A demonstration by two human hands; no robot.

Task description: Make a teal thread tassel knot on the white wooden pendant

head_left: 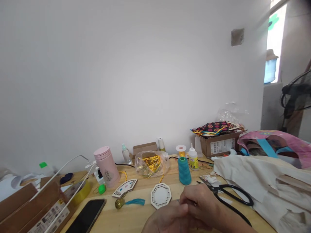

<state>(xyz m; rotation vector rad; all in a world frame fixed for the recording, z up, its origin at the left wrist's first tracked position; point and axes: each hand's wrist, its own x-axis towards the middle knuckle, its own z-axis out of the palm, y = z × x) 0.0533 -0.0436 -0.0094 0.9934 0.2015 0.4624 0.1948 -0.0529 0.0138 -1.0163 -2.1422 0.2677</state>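
Low in the view my left hand [167, 217] and my right hand [202, 202] meet over the table's front part. Fingers on both are curled and pressed together; whatever lies between them, if anything, is hidden. Just left of them lies an octagonal wooden lattice pendant [160, 196] with a white centre and a yellow cord. A gold bell with a teal tassel [134, 202] rests further left, below a fan-shaped wooden piece [125, 187]. A cone of teal thread [184, 171] stands behind my hands. Black-handled scissors [233, 195] lie to the right, partly behind my right arm.
A glue bottle [193, 159], a yellow thread spool [181, 150] and a bag of gold bells [151, 164] stand at the back. On the left are a pink tumbler [107, 166], phone [86, 216], tape roll [81, 193] and cardboard box [31, 210]. White cloth [252, 171] covers the right.
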